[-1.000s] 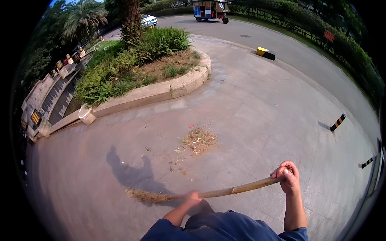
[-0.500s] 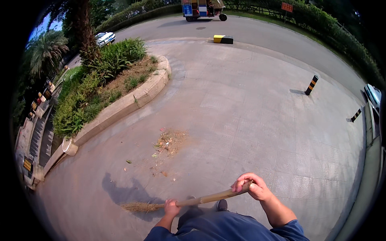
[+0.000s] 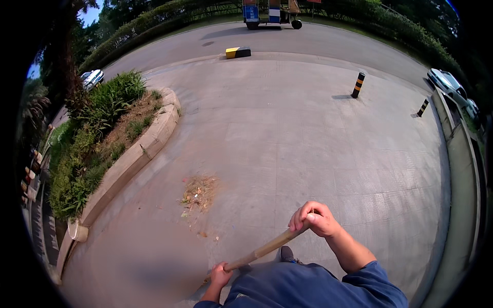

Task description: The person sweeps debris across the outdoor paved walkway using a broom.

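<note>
A broom with a thick bamboo handle (image 3: 264,250) slants across in front of my body. My right hand (image 3: 316,220) is closed over its top end, higher and to the right. Lower down, my left hand (image 3: 221,276) wraps around the handle close to my blue shirt. Only a sliver of the broom's lower part shows beside my left forearm; most of the bristles are hidden. On the paving ahead lies a small pile of dry leaves and litter (image 3: 199,192), with loose bits trailing toward me. The broom is apart from the pile.
A stone-edged planter (image 3: 149,138) with shrubs curves along the left. Ahead are a yellow-and-black block (image 3: 238,52), striped bollards (image 3: 358,85), and a three-wheeled vehicle (image 3: 272,14) on the road. A low wall (image 3: 457,169) runs along the right, beyond which a white car (image 3: 448,84) stands.
The broom's bristle end has swung in toward my body and out of sight, so the handle slants more steeply. My view has turned right. The three-wheeled vehicle has moved right along the road.
</note>
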`<control>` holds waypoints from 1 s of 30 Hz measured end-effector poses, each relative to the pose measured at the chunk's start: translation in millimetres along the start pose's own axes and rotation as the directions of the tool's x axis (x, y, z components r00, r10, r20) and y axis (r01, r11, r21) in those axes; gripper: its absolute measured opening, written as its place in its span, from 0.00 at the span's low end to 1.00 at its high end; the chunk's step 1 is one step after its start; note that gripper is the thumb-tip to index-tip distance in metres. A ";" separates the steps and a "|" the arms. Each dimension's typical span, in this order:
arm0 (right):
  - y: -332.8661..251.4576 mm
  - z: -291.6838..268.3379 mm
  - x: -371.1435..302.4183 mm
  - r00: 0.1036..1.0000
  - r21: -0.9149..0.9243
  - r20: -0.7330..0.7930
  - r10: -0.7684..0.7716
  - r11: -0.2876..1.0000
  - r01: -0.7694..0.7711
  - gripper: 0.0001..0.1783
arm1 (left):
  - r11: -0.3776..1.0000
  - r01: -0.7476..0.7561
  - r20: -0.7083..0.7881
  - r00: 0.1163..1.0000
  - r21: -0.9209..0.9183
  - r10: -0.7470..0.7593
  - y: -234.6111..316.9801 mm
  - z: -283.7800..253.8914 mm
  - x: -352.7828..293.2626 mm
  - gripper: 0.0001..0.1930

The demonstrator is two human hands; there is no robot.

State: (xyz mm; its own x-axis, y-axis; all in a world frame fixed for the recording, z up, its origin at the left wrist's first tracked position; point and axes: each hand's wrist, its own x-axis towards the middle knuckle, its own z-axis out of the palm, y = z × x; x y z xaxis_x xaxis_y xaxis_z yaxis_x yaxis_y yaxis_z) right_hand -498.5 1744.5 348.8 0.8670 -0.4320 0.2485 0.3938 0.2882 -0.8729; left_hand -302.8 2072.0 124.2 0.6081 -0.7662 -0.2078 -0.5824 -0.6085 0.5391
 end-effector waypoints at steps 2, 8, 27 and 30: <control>-2.6 9.7 3.0 0.999 -0.013 -0.031 -0.015 1.000 0.015 0.11 | 0.987 0.090 -0.037 0.995 -0.131 -0.096 -8.7 -1.6 -4.7 0.13; -8.9 24.0 5.5 0.997 -0.025 -0.069 -0.042 0.999 0.041 0.11 | 0.994 0.109 0.068 0.992 0.012 -0.110 -59.7 11.0 -12.0 0.17; -3.8 30.4 4.6 0.993 0.174 0.076 -0.087 0.982 0.072 0.06 | 0.989 0.139 0.114 0.983 0.057 -0.145 -79.0 16.1 -2.0 0.18; -6.0 28.0 1.1 0.993 0.224 0.094 -0.074 0.973 0.052 0.07 | 0.988 0.123 0.207 0.968 0.098 -0.141 -67.2 7.2 4.5 0.16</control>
State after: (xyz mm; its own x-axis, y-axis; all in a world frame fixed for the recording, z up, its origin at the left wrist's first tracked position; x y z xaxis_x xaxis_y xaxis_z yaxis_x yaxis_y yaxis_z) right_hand -491.3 1766.3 366.1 0.8602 -0.3701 0.3510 0.4964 0.4496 -0.7426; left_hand -264.8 2107.9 81.2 0.5593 -0.6986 -0.4463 -0.5531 -0.7155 0.4268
